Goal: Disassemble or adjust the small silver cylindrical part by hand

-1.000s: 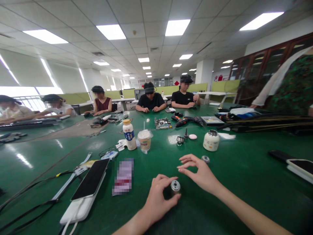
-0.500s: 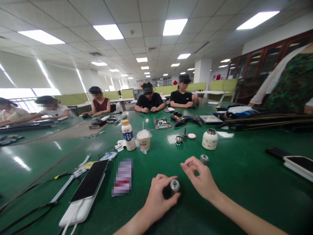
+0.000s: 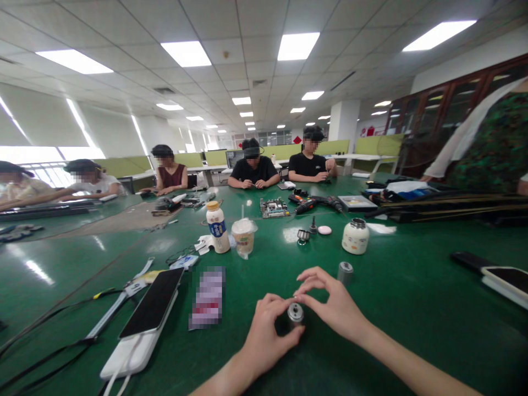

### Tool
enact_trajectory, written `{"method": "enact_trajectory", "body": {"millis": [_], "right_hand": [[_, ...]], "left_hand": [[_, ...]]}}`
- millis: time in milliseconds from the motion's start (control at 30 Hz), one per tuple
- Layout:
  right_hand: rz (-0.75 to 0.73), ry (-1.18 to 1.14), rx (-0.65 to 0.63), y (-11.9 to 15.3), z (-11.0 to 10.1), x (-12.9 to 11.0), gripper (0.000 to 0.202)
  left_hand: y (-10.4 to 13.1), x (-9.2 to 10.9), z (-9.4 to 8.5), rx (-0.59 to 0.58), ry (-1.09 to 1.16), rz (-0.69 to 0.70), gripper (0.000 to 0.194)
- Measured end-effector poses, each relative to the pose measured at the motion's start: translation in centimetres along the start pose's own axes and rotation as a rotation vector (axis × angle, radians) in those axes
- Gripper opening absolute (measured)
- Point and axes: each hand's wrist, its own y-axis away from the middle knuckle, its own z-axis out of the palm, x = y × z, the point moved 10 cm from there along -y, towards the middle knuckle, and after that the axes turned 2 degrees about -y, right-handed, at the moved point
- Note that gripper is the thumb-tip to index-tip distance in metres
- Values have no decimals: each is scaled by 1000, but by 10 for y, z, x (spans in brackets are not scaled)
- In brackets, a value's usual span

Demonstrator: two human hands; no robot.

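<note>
A small silver motor [image 3: 295,315] with a round, dark-centred top stands upright on the green table. My left hand [image 3: 267,325] is closed around its side between thumb and forefinger. Just above and to the right of the motor's top is my right hand [image 3: 325,300], thumb and forefinger pinched together near the left fingertips. Whether a tiny part is in that pinch cannot be made out. A second silver motor [image 3: 345,271] of similar shape stands behind my right hand, apart from both hands.
Ahead are a milk bottle [image 3: 217,226], a plastic drink cup [image 3: 243,237] and a cream flask [image 3: 355,236]. A phone [image 3: 153,302] lies left on a white power bank. Farther off are a circuit board [image 3: 274,207], a power drill [image 3: 305,205] and several seated people.
My right hand has moved left and down, bringing its pinched fingertips to the top of the motor. My left hand stays around the motor.
</note>
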Motion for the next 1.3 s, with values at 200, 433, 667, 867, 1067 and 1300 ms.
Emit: {"method": "enact_trajectory", "body": {"millis": [200,433,667,867,1067,1300], "right_hand": [[72,57,62,-13,-23,54,17],[92,37,57,-10,-17,62,16],[39,-104,-52,2,8,-1,17],[-34,84,-99,10,19,-1,10],[-2,110,183,5,-20,-1,20],[-58,92,-114,6,12,-9,27]], "left_hand": [[0,-3,1,-7,-8,-18,50],[0,-5,3,-7,-8,-12,52],[1,-1,1,3,4,-1,42],[0,-1,2,5,14,15,43],[1,-4,1,2,9,-17,49],[-1,-1,1,-6,11,1,43]]}}
